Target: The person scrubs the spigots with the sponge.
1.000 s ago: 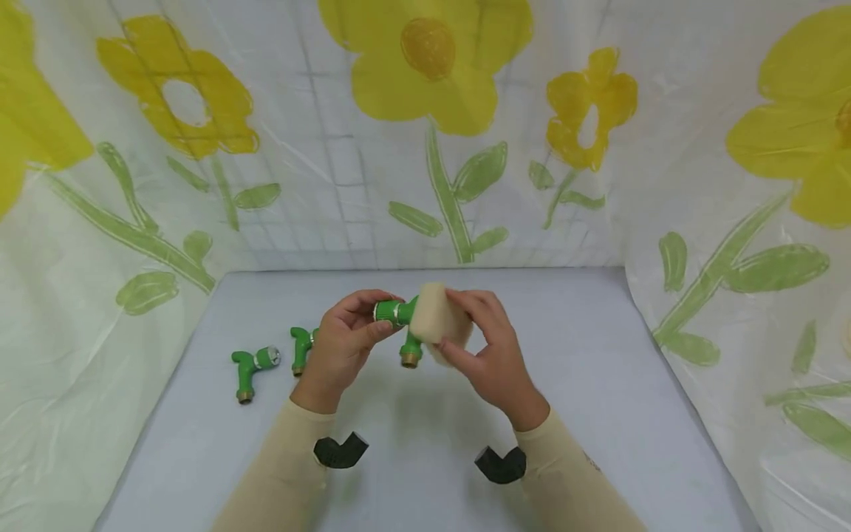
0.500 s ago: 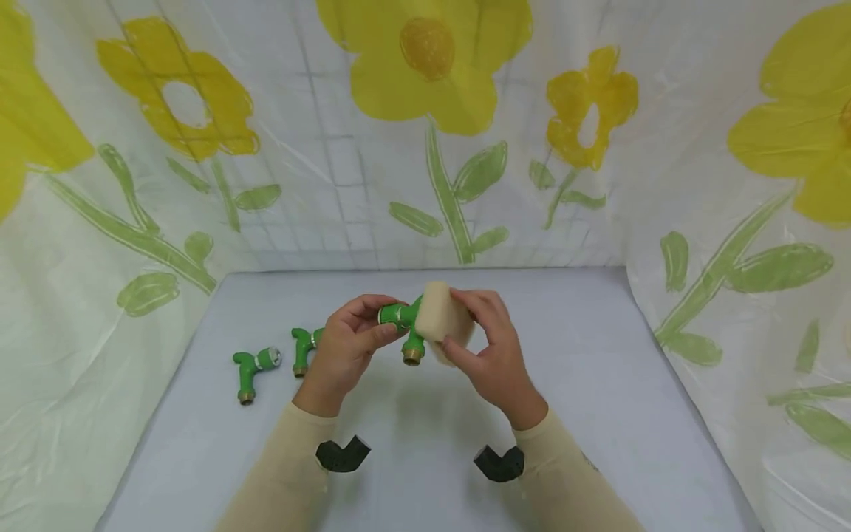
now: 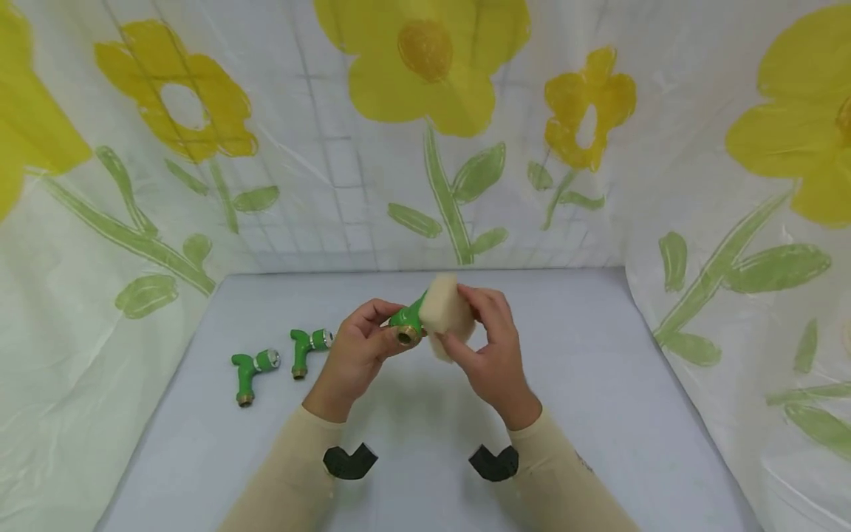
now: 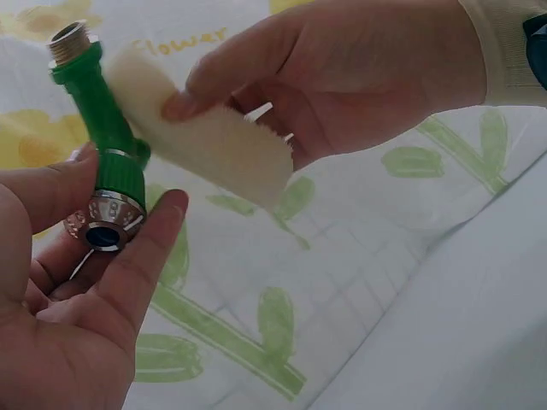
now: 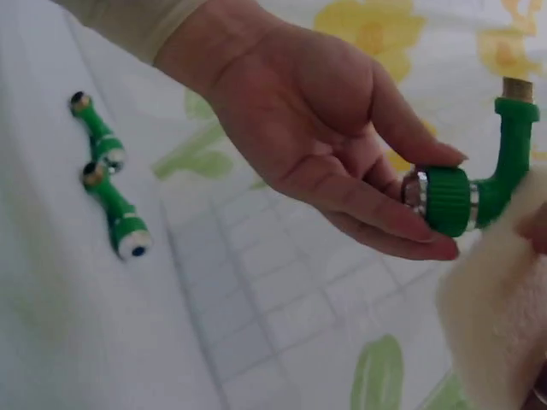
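Note:
My left hand [image 3: 355, 346] pinches a green pipe fitting [image 3: 407, 318] between thumb and fingers. The left wrist view shows its ribbed green collar, chrome rim with a dark hole, and brass threaded end. That brass end faces the head camera. With my right hand [image 3: 492, 347] I grip a thick cream sponge [image 3: 439, 303], which lies up against the fitting's far end and hides part of it. In the right wrist view the left thumb and fingertips clasp the collar [image 5: 448, 201]. Both hands are above the table, close together.
Two similar green fittings lie on the table to the left, one [image 3: 246, 375] nearer its edge and one [image 3: 302, 353] beside my left forearm. A white curtain [image 3: 279, 244] with painted yellow flowers surrounds the pale table [image 3: 598, 414]. Black curved pieces [image 3: 350, 462] sit at both wrists.
The held fitting has turned, so its brass end swings up from pointing down to face the head camera. My left hand has shifted slightly right, uncovering the second fitting's collar. The sponge has risen slightly.

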`<control>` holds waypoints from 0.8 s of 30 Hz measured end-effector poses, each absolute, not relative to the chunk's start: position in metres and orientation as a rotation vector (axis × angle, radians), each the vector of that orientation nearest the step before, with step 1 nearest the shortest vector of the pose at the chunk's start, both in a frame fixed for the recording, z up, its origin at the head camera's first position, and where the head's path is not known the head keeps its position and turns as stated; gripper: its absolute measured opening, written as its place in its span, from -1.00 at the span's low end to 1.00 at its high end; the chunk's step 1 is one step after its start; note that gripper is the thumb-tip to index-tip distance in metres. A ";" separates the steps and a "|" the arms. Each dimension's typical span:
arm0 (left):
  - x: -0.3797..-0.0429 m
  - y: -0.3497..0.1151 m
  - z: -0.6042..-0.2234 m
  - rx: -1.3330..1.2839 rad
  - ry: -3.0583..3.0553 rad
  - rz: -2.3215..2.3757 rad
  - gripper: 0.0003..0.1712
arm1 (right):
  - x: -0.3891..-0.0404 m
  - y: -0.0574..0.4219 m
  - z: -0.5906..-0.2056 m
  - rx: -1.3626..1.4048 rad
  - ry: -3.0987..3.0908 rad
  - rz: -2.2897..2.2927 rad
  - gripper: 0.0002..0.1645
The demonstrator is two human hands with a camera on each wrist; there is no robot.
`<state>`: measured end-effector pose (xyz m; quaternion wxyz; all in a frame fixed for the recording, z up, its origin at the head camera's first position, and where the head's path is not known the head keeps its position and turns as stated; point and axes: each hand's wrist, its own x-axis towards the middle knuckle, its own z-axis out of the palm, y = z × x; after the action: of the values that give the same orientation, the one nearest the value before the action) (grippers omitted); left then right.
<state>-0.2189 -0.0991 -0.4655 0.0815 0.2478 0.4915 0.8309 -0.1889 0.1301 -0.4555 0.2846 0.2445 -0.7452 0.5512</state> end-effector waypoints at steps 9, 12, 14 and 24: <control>-0.220 -0.091 -0.475 0.711 1.564 2.477 -0.55 | -0.179 0.119 -0.455 0.880 -1.918 1.384 -0.20; -0.218 -0.089 -0.477 0.738 1.614 2.390 -0.64 | -0.184 0.125 -0.452 0.869 -1.901 1.283 -0.23; -0.217 -0.088 -0.476 0.763 1.645 2.356 -0.78 | -0.190 0.130 -0.453 0.774 -1.922 1.254 -0.25; -0.214 -0.086 -0.471 0.652 1.798 2.319 -0.62 | -0.192 0.118 -0.459 0.797 -1.922 1.167 -0.26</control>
<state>-0.2136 -0.0864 -0.4706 0.0680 0.2165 0.5967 0.7697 -0.1922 0.1178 -0.4594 0.3693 0.3104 -0.7487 0.4547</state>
